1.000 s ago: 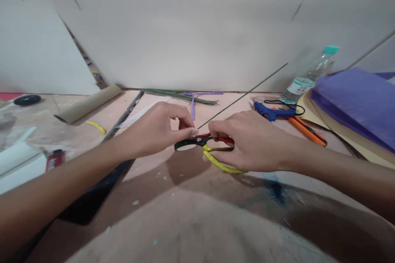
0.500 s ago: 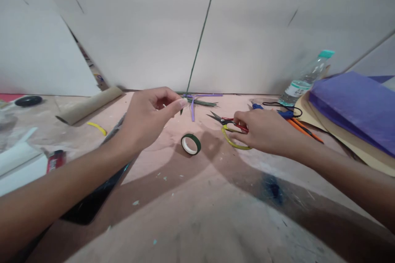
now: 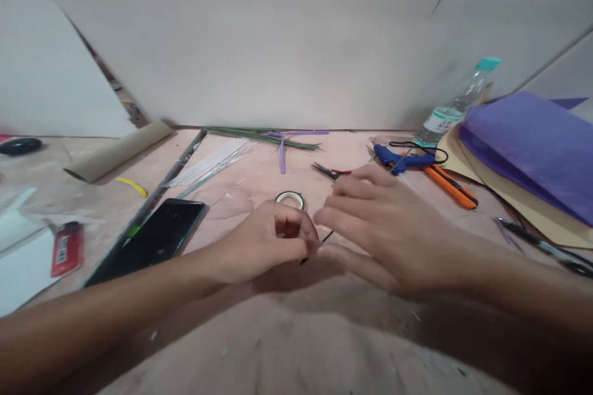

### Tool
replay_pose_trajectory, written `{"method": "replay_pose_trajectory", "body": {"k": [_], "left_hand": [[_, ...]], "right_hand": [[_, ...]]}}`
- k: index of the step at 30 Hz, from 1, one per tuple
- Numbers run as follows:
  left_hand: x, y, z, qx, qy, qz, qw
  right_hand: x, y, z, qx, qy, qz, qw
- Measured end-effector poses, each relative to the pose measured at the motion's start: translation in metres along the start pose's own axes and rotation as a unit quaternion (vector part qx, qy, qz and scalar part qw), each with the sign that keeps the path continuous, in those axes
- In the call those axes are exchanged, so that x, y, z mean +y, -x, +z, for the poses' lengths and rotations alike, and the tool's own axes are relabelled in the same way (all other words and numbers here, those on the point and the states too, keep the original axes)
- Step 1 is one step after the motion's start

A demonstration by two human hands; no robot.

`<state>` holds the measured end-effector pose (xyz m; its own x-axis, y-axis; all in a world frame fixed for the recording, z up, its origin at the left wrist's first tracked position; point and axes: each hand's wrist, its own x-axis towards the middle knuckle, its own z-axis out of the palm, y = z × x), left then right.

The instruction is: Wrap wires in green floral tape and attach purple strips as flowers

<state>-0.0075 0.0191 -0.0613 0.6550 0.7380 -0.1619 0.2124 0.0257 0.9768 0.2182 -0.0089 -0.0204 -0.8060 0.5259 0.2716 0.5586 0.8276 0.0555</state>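
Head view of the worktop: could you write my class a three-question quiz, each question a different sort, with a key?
1. True or false: the left hand pinches a thin green stem.

2. Which thing lies right beside the blue glue gun?
A) the phone
B) the orange tool
C) the cardboard tube

3. Fill in the colour: the bottle by the wall has a ____ cap.

Key: 1. True; 2. B; 3. turquoise

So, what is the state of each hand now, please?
Left hand: closed, pinching the green stem wire.
Right hand: open; whether it touches the wire cannot be told.
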Motion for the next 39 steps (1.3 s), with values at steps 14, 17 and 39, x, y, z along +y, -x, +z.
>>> {"method": "replay_pose_trajectory", "body": {"k": [14, 17, 39], "left_hand": [[-0.001, 0.012, -0.001, -0.051, -0.061, 0.068, 0.995], [-0.001, 0.013, 0.003, -0.053, -0.060, 0.064, 0.995], [0.000, 0.014, 0.008, -0.096, -0.070, 0.097, 0.988]], "right_hand": [[-0.001, 0.011, -0.010, -0.130, -0.229, 0.106, 0.959], [-0.001, 0.015, -0.007, -0.120, -0.218, 0.100, 0.963], [-0.021, 0.023, -0.015, -0.090, -0.144, -0.009, 0.985]]}}
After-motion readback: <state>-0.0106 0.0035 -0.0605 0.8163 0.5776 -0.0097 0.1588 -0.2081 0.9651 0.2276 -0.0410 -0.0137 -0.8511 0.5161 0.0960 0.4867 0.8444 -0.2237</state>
